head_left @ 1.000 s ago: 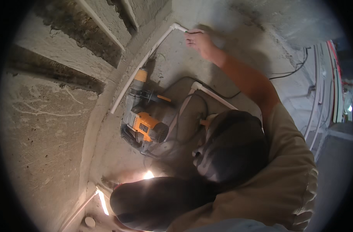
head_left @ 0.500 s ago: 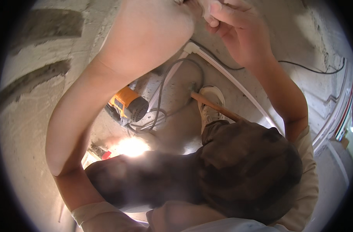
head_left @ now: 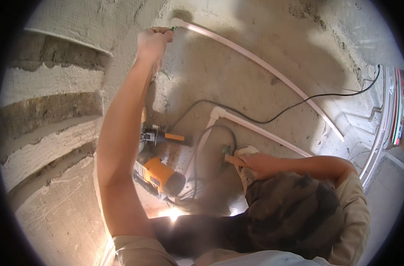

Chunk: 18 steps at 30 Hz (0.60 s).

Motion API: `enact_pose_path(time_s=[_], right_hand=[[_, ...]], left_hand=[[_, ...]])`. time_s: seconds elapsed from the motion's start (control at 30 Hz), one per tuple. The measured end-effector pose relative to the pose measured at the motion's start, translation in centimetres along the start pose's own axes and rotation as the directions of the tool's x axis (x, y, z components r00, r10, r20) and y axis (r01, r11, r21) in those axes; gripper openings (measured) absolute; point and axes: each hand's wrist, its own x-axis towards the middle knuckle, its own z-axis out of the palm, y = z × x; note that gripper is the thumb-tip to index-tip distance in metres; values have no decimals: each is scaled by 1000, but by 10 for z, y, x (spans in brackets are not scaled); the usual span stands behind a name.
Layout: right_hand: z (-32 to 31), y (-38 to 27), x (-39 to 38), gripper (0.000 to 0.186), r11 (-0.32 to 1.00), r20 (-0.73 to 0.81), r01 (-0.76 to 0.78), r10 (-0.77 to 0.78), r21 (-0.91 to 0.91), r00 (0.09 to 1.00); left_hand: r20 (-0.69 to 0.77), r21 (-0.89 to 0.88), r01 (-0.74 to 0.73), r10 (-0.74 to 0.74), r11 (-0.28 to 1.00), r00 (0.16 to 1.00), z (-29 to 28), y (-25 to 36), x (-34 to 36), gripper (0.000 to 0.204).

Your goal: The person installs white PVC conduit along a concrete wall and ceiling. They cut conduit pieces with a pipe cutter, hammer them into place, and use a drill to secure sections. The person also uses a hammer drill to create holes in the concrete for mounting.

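Observation:
My left hand [head_left: 152, 43] reaches far up to the wall, its fingers pinched on a small green piece [head_left: 172, 29]. That piece is too small to make out its kind; it is beside the white elbow fitting [head_left: 177, 22] of a pale plastic pipe [head_left: 255, 63]. Lower down, by my knee, my right hand [head_left: 258, 165] is closed around the wooden handle of a hammer [head_left: 234, 160]. The hammer's head is dim and lies just beyond the handle's end, close to my shoe [head_left: 246, 152].
An orange and black power tool [head_left: 163, 175] lies left of centre with its grey cord looped beside it. Behind it is a tool with an orange grip [head_left: 174, 137]. A second pipe with an elbow [head_left: 218, 112] crosses the floor. A black cable [head_left: 295, 108] runs right. Grooves [head_left: 56, 99] cut the left wall.
My hands, together at the top before, have separated. The left has gone to the wall near the upper elbow; the right has come down and taken hold of the hammer's handle. The view has shifted upward.

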Motion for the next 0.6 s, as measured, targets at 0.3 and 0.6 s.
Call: enact_pose_path(time_s=[0.3, 0.6], right_hand=[[-165, -38, -10, 48, 986, -622, 50, 60, 158, 780], [-224, -9, 48, 33, 969, -799, 81, -239, -234, 551]], left_hand=[[160, -294, 212, -171, 932, 972, 39, 31, 94, 14], [167, -145, 108, -83, 984, 982, 41, 37, 129, 12]])
